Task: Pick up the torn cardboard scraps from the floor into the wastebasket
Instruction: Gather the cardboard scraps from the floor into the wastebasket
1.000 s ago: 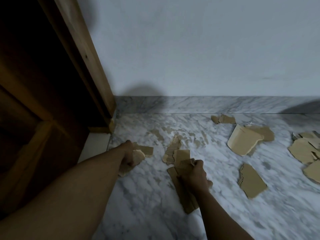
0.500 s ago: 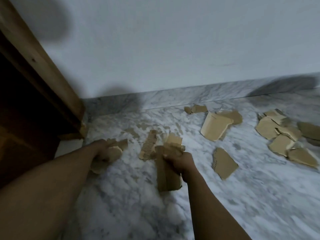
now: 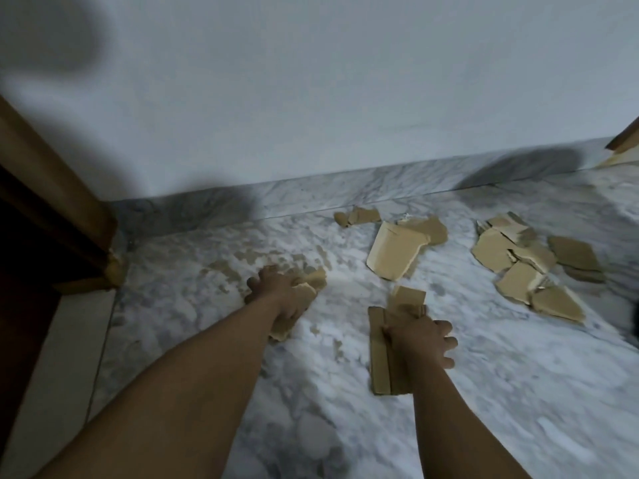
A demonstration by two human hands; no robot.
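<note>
Cardboard lies torn across a marble floor (image 3: 484, 392) while a person gathers the pieces with both bare hands. The left hand (image 3: 280, 295), seen from the back, is curled round a handful of scraps (image 3: 309, 283) whose ragged ends stick out past the fingers and below the wrist. It is low over the floor; whether it touches cannot be told. The right hand (image 3: 423, 344) grips folded strips (image 3: 378, 354), thumb on top and fingers wrapped round the far side, with the long ends pointing back toward the person.

Other pieces lie loose on the floor. A large piece (image 3: 394, 250) lies ahead of the right hand, partly covering a second torn bit at its far edge. Small scraps (image 3: 359, 216) lie just beside the marble skirting (image 3: 294, 195). A cluster of pieces (image 3: 518, 261), overlapping one another, spreads to the right, apart from both hands.

A wooden door frame (image 3: 52, 188) closes the left side and meets the floor at the corner under the pale wall (image 3: 311, 98). Bare marble runs between the two forearms and on the near side to the right of the right arm. A dark shape (image 3: 634, 319) at the right border is cut off too far to identify.
</note>
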